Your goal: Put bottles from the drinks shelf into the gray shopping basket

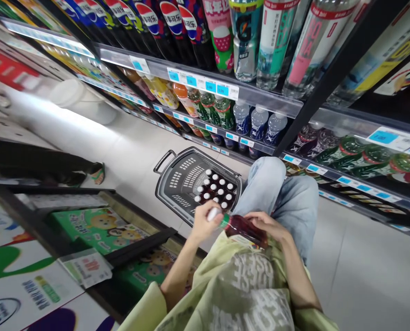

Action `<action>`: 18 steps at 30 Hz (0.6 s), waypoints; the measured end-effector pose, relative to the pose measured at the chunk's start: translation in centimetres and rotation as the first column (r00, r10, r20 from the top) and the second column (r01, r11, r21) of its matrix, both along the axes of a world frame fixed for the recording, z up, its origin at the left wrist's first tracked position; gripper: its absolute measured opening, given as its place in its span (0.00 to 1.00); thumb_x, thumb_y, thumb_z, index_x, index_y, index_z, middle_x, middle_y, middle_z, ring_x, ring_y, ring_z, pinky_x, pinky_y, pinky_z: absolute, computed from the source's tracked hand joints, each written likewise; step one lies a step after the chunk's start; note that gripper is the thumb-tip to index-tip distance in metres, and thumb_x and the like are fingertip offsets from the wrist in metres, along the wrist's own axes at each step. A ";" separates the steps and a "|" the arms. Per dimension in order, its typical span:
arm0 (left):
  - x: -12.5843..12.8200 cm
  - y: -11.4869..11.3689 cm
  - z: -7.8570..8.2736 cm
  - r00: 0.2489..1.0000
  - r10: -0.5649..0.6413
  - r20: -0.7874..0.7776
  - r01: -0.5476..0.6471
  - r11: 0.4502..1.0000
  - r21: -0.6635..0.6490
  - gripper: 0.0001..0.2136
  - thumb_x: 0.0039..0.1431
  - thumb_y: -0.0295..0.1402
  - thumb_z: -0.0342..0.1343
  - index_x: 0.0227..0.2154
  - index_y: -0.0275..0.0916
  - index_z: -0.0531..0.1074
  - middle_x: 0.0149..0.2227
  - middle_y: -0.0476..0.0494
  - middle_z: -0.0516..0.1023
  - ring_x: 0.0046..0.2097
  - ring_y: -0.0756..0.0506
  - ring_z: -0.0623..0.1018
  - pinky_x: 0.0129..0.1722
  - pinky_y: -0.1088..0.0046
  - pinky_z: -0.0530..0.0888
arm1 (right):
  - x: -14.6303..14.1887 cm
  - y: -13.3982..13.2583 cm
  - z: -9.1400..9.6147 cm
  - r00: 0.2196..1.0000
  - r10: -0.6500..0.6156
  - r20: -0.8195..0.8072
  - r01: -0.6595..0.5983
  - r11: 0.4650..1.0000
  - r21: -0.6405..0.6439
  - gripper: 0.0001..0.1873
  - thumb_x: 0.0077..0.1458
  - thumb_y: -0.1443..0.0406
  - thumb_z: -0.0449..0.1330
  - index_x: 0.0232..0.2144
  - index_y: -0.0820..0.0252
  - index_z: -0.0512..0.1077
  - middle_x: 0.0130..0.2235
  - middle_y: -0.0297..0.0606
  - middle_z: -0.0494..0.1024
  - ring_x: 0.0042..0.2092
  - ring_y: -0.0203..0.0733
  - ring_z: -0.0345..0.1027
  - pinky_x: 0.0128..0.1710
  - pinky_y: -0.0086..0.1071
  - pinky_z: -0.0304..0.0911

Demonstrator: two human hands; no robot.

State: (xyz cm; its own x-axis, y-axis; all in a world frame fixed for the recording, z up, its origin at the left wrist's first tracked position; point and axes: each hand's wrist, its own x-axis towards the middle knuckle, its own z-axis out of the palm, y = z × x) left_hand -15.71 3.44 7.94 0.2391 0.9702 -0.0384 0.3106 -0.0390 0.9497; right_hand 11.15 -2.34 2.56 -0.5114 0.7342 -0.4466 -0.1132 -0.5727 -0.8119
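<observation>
Both my hands hold one dark red drink bottle [242, 228] with a white cap, lying across my lap. My left hand [205, 220] is wrapped round the cap end. My right hand [267, 225] cups the bottle's body from the right. Just beyond my hands, a dark grey shopping basket [177, 184] stands on the floor with several white-capped dark bottles [216, 188] upright in its right half. My knee in light blue jeans [277, 193] rises to the right of the basket.
Shelves of drink bottles [225, 110] with blue price tags run along the right and top. A low dark rack with green boxes [101, 227] stands at the left. Another person's legs and sandalled foot [97, 174] lie on the pale tiled floor at the far left.
</observation>
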 end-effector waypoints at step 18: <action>-19.2 11.5 -13.4 0.463 0.224 -0.857 -0.323 0.944 0.071 0.16 0.57 0.48 0.58 0.36 0.40 0.73 0.40 0.37 0.81 0.46 0.36 0.81 0.50 0.64 0.76 | -1.8 -0.3 -0.1 0.996 -0.063 0.059 0.078 0.950 -0.302 0.41 0.54 0.30 0.63 0.39 0.64 0.81 0.36 0.50 0.88 0.34 0.50 0.86 0.26 0.29 0.72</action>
